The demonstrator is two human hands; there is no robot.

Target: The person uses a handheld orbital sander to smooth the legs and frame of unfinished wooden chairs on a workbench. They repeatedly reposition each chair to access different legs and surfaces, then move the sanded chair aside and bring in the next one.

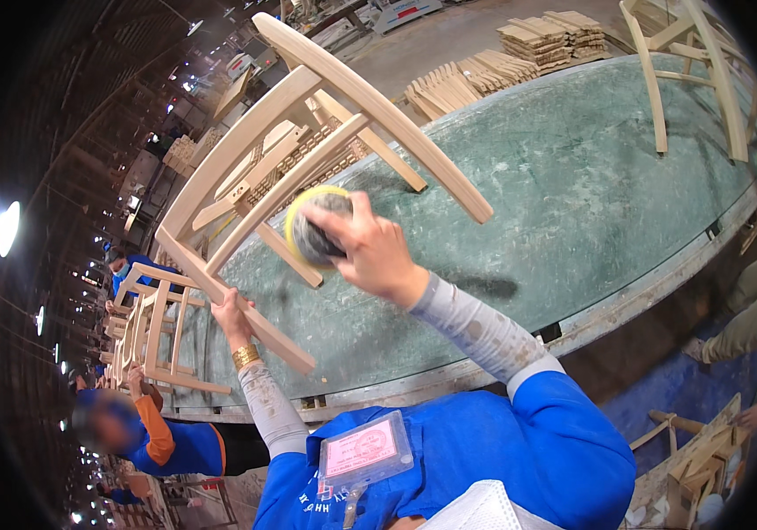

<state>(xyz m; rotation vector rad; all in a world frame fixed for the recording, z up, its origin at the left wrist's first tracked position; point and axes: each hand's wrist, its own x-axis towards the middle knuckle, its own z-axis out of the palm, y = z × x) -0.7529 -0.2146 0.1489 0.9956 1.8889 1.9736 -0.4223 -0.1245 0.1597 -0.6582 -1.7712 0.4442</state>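
Note:
A bare pale-wood chair frame (400,132) stands tilted over the green worktable (519,212). My left hand (233,318) is closed round one of its legs, near the table's front edge. In my right hand (380,252) is a round palm sander (318,231), dark grey with a yellow disc at its rim. Its disc is turned toward the frame's rails, beside the lower crossbar (259,221). Whether the disc touches the wood I cannot tell.
Another chair frame (723,88) stands at the table's far right. Stacked wooden slats (542,42) lie beyond the table. At left, a co-worker in blue and orange (171,437) stands by more chair frames (158,336). Wooden pieces (705,468) lie at the lower right.

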